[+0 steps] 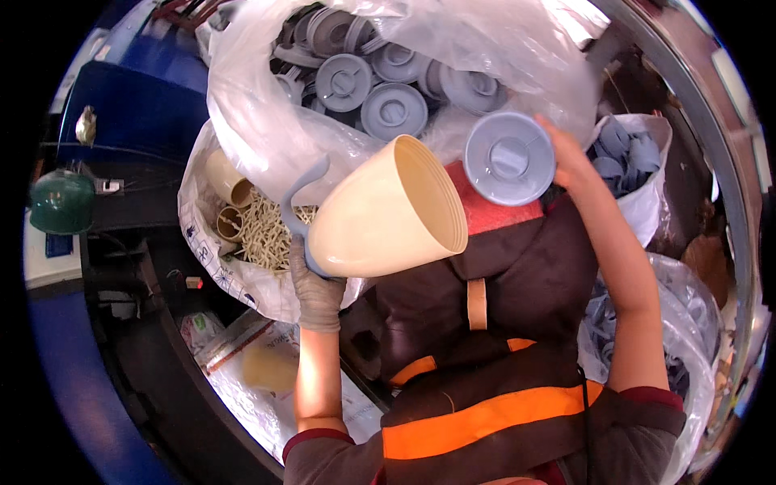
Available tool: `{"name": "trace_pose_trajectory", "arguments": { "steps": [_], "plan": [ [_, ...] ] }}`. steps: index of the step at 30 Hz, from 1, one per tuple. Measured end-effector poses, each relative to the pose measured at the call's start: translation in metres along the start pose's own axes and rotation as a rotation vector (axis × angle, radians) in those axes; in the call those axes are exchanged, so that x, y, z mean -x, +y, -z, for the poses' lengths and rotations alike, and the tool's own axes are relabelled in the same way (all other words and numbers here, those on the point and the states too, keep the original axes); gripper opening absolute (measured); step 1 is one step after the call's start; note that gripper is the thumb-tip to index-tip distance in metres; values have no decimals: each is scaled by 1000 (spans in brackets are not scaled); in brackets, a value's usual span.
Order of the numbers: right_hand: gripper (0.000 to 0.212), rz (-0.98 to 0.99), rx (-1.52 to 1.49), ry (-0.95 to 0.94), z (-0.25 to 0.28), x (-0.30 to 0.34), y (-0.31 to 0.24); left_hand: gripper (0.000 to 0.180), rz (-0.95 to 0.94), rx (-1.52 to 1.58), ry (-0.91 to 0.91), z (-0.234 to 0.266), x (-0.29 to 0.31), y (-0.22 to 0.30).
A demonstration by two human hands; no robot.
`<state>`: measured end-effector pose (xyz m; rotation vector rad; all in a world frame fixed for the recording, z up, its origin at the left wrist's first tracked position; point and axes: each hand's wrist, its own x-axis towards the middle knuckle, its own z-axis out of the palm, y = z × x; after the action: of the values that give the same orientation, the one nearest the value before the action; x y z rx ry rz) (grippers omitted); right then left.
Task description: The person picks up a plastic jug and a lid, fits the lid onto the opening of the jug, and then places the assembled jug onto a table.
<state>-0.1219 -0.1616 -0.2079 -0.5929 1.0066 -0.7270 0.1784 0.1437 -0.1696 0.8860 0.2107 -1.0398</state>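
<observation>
Head view shows the gloved left hand [317, 293] wrapped around the base of a cream jug [368, 212], which tilts up and to the right of the hand, its mouth toward the upper right. Bare right hand [568, 158] grips the right edge of a grey-blue lid [509, 159], just beside the jug's mouth. More lids [394, 111] lie inside the rim of a clear bag [242, 97]; pale strips [265, 234] fill a white sack [212, 257] near its left edge.

Cream jug [362, 217] — in left hand [317, 289]
</observation>
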Motion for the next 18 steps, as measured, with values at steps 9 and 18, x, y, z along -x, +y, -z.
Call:
{"name": "trace_pose_trajectory", "arguments": {
  "steps": [9, 18],
  "plan": [
    [55, 1153, 1634, 116, -4, 74, 39, 49, 12, -113, -27, -5, 21, -7],
    [61, 630, 1151, 0, -10, 60, 45, 53, -25, -138, -56, -15, 37, -12]
  ]
}}
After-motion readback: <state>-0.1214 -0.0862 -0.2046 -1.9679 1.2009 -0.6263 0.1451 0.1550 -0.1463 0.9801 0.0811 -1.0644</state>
